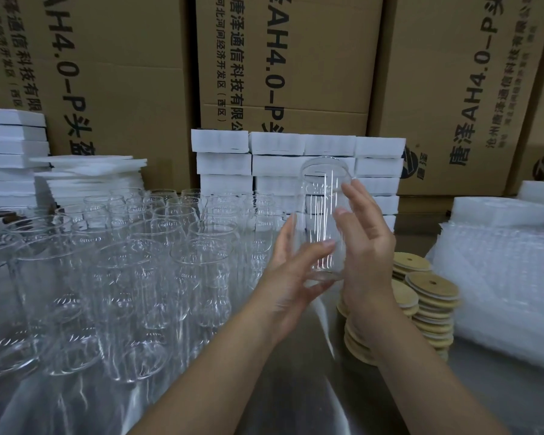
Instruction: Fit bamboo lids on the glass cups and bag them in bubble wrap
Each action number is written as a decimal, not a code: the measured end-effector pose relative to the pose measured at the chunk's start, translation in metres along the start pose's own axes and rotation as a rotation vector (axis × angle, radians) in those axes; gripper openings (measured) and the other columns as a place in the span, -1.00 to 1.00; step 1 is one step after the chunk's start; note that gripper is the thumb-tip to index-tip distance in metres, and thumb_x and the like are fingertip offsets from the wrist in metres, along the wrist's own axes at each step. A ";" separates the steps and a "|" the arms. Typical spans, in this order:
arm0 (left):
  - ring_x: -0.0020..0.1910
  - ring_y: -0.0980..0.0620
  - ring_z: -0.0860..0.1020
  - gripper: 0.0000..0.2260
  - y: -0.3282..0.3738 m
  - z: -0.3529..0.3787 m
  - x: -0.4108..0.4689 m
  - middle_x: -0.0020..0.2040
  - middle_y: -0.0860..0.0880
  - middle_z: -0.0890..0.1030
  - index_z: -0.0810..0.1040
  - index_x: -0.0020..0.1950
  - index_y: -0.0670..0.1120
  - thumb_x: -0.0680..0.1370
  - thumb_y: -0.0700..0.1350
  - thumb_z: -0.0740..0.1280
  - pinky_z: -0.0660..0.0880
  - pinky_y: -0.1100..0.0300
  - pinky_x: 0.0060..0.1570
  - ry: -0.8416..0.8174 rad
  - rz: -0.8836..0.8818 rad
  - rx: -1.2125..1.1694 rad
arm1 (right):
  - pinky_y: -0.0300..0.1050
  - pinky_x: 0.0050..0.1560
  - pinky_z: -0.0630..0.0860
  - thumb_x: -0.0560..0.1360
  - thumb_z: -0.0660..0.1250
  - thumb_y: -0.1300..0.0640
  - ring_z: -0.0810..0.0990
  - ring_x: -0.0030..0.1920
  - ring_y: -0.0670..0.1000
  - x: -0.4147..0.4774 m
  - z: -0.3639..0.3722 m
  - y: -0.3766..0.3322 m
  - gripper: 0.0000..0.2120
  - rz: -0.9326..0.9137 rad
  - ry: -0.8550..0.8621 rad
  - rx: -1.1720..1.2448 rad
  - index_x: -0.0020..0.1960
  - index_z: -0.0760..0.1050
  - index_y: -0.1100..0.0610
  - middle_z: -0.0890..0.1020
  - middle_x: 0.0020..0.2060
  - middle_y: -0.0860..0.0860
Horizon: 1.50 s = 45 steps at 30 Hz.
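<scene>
Above the table, between both hands, a clear glass cup (322, 196) is held upright with no lid on it. My left hand (291, 277) holds its lower part, thumb across the front and fingers behind. My right hand (368, 246) lies against the cup's right side with straight fingers, thumb touching the glass. Round bamboo lids (431, 293) with a small hole stand in stacks just right of my right wrist. Bubble wrap bags (496, 262) lie in a pile at the right.
Several empty glass cups (132, 265) crowd the left half of the steel table (314, 340). White foam boxes (277, 158) are stacked behind the cup and at the far left (10, 146). Tall cardboard cartons (296, 58) wall off the back.
</scene>
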<state>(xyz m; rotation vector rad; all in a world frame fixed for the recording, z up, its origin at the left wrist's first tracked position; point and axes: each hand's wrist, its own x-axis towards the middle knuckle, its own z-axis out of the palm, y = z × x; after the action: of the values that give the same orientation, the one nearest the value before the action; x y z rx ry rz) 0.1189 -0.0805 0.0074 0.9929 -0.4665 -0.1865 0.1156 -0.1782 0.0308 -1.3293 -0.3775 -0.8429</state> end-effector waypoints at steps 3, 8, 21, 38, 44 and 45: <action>0.26 0.27 0.41 -0.19 -0.001 0.001 -0.001 0.39 0.07 0.27 0.25 0.38 0.42 0.26 -0.03 0.53 0.58 0.19 0.01 0.041 0.114 0.157 | -0.12 0.34 0.37 0.41 0.33 -0.04 0.32 0.40 -0.20 -0.002 0.002 0.000 -0.64 0.000 -0.038 -0.051 0.15 0.44 -0.38 0.36 0.39 -0.26; 0.25 0.34 0.39 -0.30 -0.001 0.000 -0.002 0.24 0.25 0.34 0.26 0.25 0.49 0.24 0.07 0.51 0.48 0.08 0.27 0.108 0.231 0.319 | 0.00 0.30 0.44 0.38 0.37 -0.10 0.42 0.31 -0.19 -0.001 0.003 0.001 -0.48 0.106 -0.050 0.016 0.22 0.28 -0.51 0.30 0.39 -0.31; -0.12 0.23 0.66 -0.53 0.007 -0.002 -0.002 0.03 0.17 0.60 0.50 0.18 0.00 0.31 -0.10 0.51 0.60 0.25 -0.24 0.136 0.152 0.273 | 0.16 0.15 0.55 0.34 0.38 -0.25 0.68 0.04 0.05 0.005 0.002 0.008 -0.25 0.388 0.034 0.310 0.46 0.16 -0.25 0.57 0.22 0.01; 0.15 0.07 0.58 -0.34 -0.018 0.003 0.001 0.23 0.13 0.38 0.34 0.14 0.33 0.10 0.25 0.51 0.59 0.07 0.10 0.166 0.272 0.481 | 0.01 0.14 0.57 0.39 0.34 -0.17 0.67 0.00 -0.09 0.004 0.001 0.014 -0.22 0.197 0.239 0.293 0.50 0.05 -0.13 0.54 0.19 -0.05; -0.09 0.16 0.64 -0.37 -0.017 0.002 0.001 0.13 0.09 0.45 0.41 0.13 0.27 0.09 0.25 0.50 0.64 0.12 -0.08 0.220 0.326 0.488 | 0.08 0.13 0.58 0.37 0.34 -0.18 0.68 0.00 -0.02 0.004 0.000 0.014 -0.21 0.218 0.227 0.279 0.49 0.06 -0.16 0.51 0.25 0.03; -0.10 0.15 0.65 -0.37 -0.017 0.003 0.000 0.13 0.09 0.46 0.42 0.12 0.28 0.09 0.25 0.50 0.64 0.12 -0.08 0.229 0.332 0.493 | 0.07 0.10 0.60 0.36 0.34 -0.18 0.68 -0.02 -0.04 0.004 0.000 0.013 -0.21 0.222 0.224 0.283 0.49 0.06 -0.16 0.50 0.26 0.05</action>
<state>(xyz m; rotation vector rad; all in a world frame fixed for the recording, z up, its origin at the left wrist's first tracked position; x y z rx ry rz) 0.1188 -0.0917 -0.0054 1.3798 -0.4687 0.3543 0.1277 -0.1793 0.0242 -0.9823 -0.1617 -0.7134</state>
